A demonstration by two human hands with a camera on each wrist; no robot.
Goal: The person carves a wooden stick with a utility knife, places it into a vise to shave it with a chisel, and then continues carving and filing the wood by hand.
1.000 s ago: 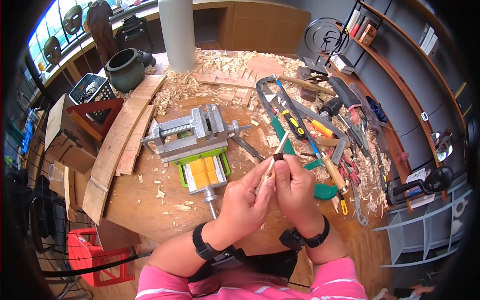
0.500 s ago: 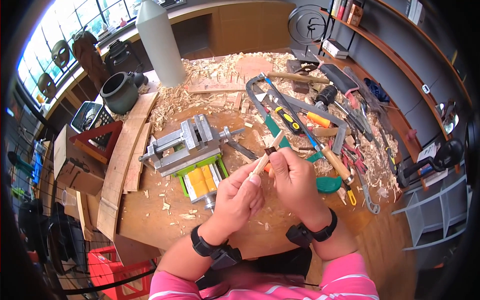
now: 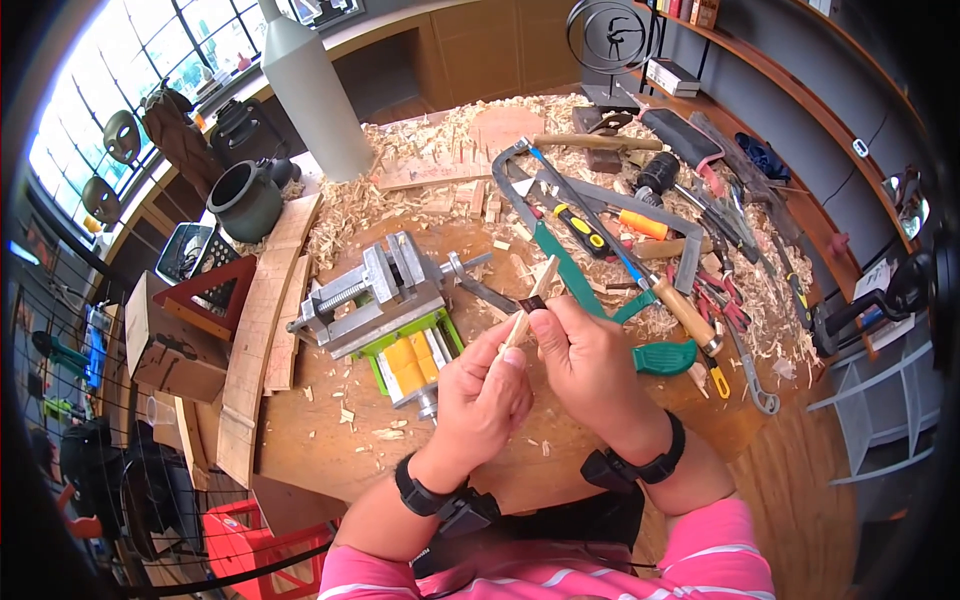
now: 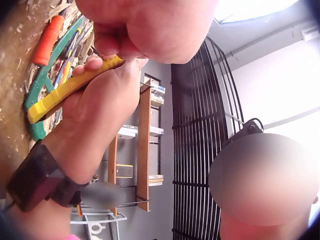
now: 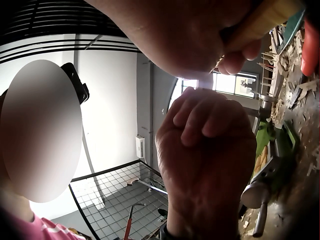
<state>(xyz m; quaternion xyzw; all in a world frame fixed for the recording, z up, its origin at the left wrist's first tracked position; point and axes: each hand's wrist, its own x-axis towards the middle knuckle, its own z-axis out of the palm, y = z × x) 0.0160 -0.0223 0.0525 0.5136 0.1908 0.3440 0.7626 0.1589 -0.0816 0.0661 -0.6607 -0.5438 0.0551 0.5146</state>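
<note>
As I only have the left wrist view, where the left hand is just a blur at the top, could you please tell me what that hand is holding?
Observer: The left hand grips a thin pale wooden stick, whose free end points up and away from the person.
Operator: Thank you. I see a yellow handle in the right hand. Where does its front end go?
Observer: A small dark piece sits against the stick under the right thumb, just above the left hand's fingers.
Operator: And what stands nearest to the hands?
Observer: A silver metal vise on a green base stands on the round wooden table, to the left of the hands.
</note>
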